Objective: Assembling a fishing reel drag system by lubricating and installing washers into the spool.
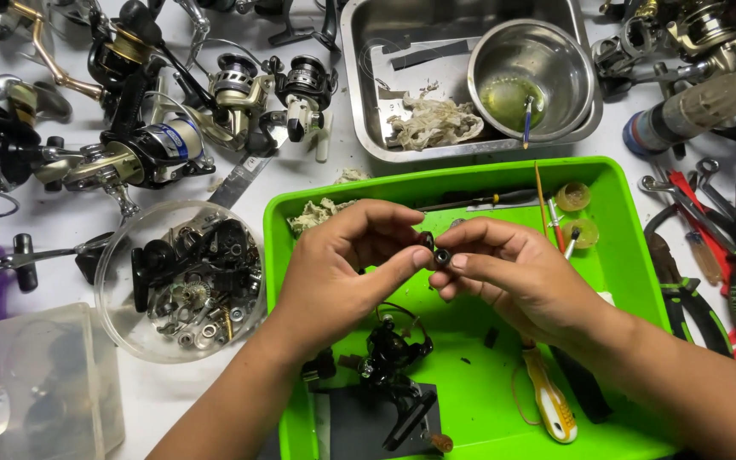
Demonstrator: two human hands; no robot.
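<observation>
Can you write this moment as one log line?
left hand: pinching small black part | right hand: pinching same part | below: green tray, black reel body

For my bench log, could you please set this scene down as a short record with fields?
Left hand: pinches a small black part by the fingertips
Right hand: pinches a small round black part, touching the other
Beneath hands: green tray with a black reel body and a yellow-handled screwdriver
Left of tray: clear round bowl of small reel parts
Behind tray: steel tray holding a steel bowl
Far left: several fishing reels
</observation>
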